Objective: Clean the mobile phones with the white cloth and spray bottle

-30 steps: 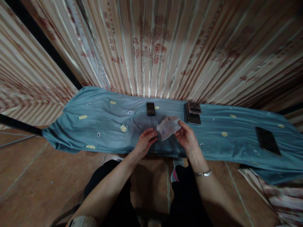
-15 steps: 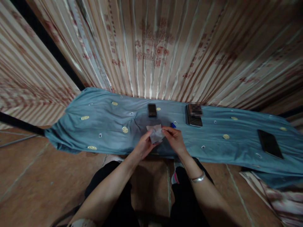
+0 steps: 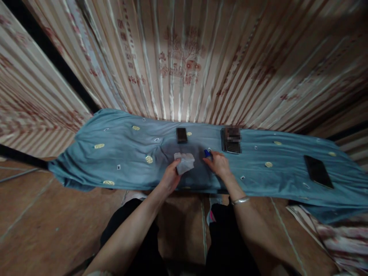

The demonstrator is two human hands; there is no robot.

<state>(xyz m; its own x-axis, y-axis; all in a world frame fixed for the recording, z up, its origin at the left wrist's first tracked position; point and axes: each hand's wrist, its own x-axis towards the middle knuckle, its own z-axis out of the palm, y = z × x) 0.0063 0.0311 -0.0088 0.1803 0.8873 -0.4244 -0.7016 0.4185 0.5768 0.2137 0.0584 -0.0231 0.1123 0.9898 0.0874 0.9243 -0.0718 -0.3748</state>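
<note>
While the left hand (image 3: pixel 170 177) pinches a white cloth (image 3: pixel 184 162) | right hand (image 3: pixel 219 165) fingers close on a small blue thing (image 3: pixel 207 153) | both over the blue sheet (image 3: pixel 120 153)

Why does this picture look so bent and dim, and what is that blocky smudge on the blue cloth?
Head view: a wide lens bows the striped curtain and curves the blue cloth. The light is dim, with a darker shadow on the cloth around the left hand, which holds a white tissue, and the right hand. The smudge is a pixelated patch over a dark device. The edges look soft.
</note>
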